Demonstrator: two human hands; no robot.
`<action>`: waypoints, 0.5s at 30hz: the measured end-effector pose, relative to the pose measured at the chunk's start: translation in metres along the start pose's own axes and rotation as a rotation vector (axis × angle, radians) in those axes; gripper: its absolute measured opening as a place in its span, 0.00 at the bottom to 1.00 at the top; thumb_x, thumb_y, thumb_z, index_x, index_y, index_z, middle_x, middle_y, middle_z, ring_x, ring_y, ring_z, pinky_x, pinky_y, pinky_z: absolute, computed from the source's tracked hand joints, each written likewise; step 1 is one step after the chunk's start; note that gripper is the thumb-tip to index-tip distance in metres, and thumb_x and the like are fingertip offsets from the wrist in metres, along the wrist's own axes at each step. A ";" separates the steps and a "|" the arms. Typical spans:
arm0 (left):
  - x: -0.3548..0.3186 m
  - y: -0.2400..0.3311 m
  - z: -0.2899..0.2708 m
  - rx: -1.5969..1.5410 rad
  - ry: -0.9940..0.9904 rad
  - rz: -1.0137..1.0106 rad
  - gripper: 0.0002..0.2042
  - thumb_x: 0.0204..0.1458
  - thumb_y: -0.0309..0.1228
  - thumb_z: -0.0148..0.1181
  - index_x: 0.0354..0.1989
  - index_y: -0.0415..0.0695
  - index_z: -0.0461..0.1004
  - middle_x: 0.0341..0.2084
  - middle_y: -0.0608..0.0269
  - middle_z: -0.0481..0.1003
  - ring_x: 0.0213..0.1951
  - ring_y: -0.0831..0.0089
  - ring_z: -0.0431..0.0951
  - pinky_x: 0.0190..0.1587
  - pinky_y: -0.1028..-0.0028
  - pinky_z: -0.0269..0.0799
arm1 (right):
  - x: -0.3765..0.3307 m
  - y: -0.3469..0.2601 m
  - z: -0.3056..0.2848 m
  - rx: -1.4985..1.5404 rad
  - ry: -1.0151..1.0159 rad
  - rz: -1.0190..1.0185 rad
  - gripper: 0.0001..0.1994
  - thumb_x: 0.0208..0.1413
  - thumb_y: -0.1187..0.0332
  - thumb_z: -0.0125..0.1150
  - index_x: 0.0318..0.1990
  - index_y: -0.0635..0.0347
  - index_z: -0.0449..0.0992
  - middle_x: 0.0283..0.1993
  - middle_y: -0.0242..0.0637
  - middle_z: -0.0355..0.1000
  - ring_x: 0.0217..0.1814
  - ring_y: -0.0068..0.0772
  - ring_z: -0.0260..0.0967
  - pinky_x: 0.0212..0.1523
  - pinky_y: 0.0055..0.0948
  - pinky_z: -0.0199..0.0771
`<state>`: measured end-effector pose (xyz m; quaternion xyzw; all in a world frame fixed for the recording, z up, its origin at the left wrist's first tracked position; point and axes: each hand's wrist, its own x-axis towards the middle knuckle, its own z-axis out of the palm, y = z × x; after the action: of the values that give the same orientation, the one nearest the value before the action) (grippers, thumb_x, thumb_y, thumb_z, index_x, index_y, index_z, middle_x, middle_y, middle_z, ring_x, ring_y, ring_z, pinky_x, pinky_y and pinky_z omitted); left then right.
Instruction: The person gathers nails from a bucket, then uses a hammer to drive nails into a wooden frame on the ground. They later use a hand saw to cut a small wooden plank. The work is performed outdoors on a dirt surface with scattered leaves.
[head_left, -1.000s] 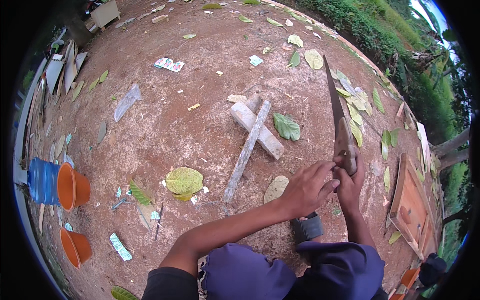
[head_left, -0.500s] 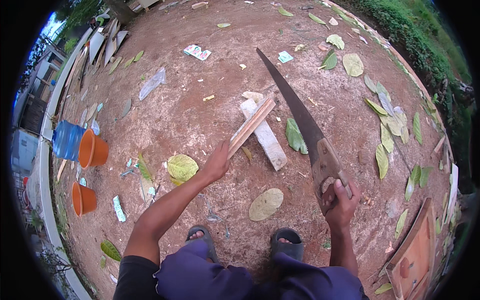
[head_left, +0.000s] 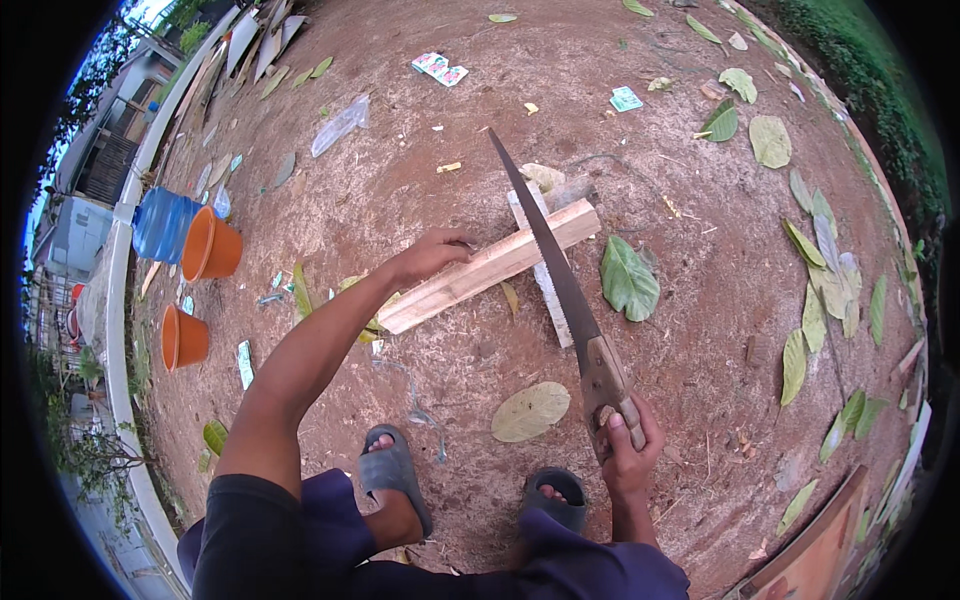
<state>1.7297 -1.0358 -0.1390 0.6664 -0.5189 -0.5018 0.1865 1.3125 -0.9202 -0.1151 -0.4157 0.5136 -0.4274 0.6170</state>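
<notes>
Inspecting by head camera from my remote post, I give clock positions from the middle of my view. My right hand (head_left: 632, 440), between 4 and 5 o'clock, is wrapped around the wooden handle (head_left: 603, 372) of a saw (head_left: 573, 295). Its dark blade slants up toward 12 o'clock, teeth on the left edge. The blade crosses in front of a length of wood (head_left: 490, 267); I cannot tell whether the two touch.

This wood lies near the centre, running from 8 toward 2 o'clock, across a paler block (head_left: 554, 312) set roughly from 12 to 5 o'clock. My left hand (head_left: 435, 257), near 11 o'clock, has its fingers at the upper edge of the wood; whether they grip it I cannot tell.

I note a broad green leaf (head_left: 628, 280) at 3 o'clock and a dry, pale leaf (head_left: 530, 412) at 5. A grey sandal (head_left: 390, 468) shows near 7 o'clock. Around 9 o'clock stand an upper orange bucket (head_left: 212, 248) and a lower orange bucket (head_left: 185, 338), with a blue water jug (head_left: 163, 228) just beside the upper one. A clear plastic bag (head_left: 342, 127) lies near 11 o'clock on reddish soil (head_left: 330, 215).
</notes>
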 end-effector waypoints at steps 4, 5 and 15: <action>-0.013 0.001 0.049 0.518 0.303 -0.062 0.31 0.61 0.57 0.52 0.58 0.39 0.75 0.47 0.41 0.78 0.49 0.49 0.80 0.54 0.56 0.74 | -0.001 0.013 0.007 -0.186 -0.078 -0.078 0.21 0.60 0.72 0.61 0.58 0.75 0.73 0.45 0.41 0.76 0.46 0.28 0.74 0.48 0.30 0.74; -0.018 -0.002 0.058 0.505 0.386 -0.111 0.31 0.61 0.58 0.51 0.56 0.40 0.76 0.46 0.41 0.79 0.48 0.48 0.80 0.53 0.55 0.74 | -0.003 0.016 0.012 -0.194 -0.096 -0.085 0.20 0.61 0.72 0.61 0.59 0.74 0.73 0.45 0.40 0.76 0.46 0.28 0.74 0.47 0.30 0.74; -0.007 -0.042 0.048 0.228 0.505 -0.037 0.34 0.53 0.65 0.56 0.42 0.42 0.84 0.36 0.43 0.82 0.42 0.48 0.82 0.46 0.56 0.76 | -0.007 0.037 0.047 -0.207 -0.198 -0.102 0.22 0.64 0.71 0.61 0.63 0.73 0.69 0.35 0.36 0.76 0.26 0.21 0.71 0.27 0.23 0.75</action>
<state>1.7093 -1.0007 -0.1885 0.7965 -0.4967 -0.2615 0.2247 1.3616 -0.8995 -0.1427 -0.5429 0.4699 -0.3598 0.5959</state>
